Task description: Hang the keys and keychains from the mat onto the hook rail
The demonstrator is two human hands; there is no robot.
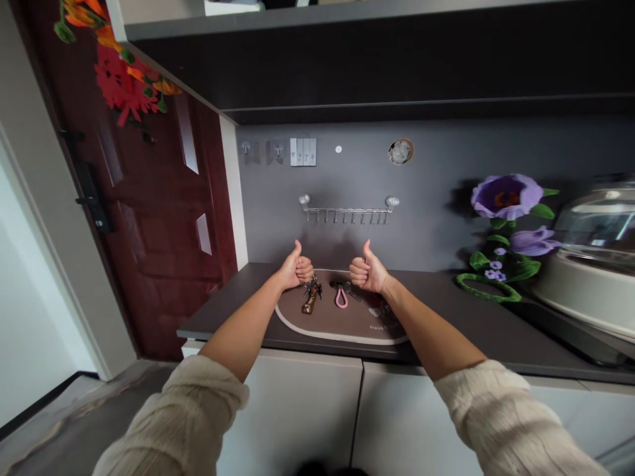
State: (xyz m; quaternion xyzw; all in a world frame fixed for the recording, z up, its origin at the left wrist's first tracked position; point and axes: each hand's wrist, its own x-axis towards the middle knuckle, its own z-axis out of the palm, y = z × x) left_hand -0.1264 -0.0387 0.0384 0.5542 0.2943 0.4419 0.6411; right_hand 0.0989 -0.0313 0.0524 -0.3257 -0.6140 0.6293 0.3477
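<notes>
My left hand (296, 268) and my right hand (366, 272) are both raised over the dark counter (446, 317), each curled into a fist with the thumb up and nothing in it. Below and between them a brown mat with a pale rim (342, 324) lies on the counter. On the mat rest a bunch of keys with a brown fob (311, 296) and a pink loop keyring (340, 295). Neither hand touches them. A metal hook rail (347, 211) hangs empty on the grey wall behind.
A dark red door (149, 218) with red and orange flower decorations stands at left. Purple artificial flowers (506, 225) and a white lidded appliance (590, 264) sit at right. White cabinet doors (307, 410) are below the counter, a dark shelf above.
</notes>
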